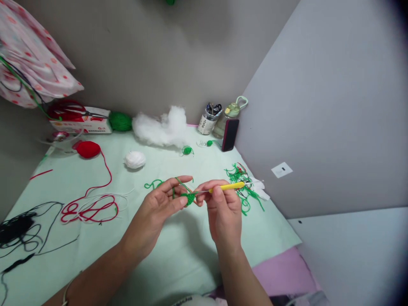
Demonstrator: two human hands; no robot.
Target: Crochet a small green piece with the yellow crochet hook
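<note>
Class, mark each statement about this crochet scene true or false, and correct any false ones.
1. The right hand holds a yellow crochet hook. True.
2. The crochet piece pinched by the left hand is red. False: it is green.
3. A white yarn ball lies on the pale green cloth. True.
4. The phone lies flat in the middle of the cloth. False: it stands upright at the far edge, by the bottle.

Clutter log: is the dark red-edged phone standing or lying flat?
Standing: the dark red-edged phone is on end, in front of the clear plastic bottle.
</note>
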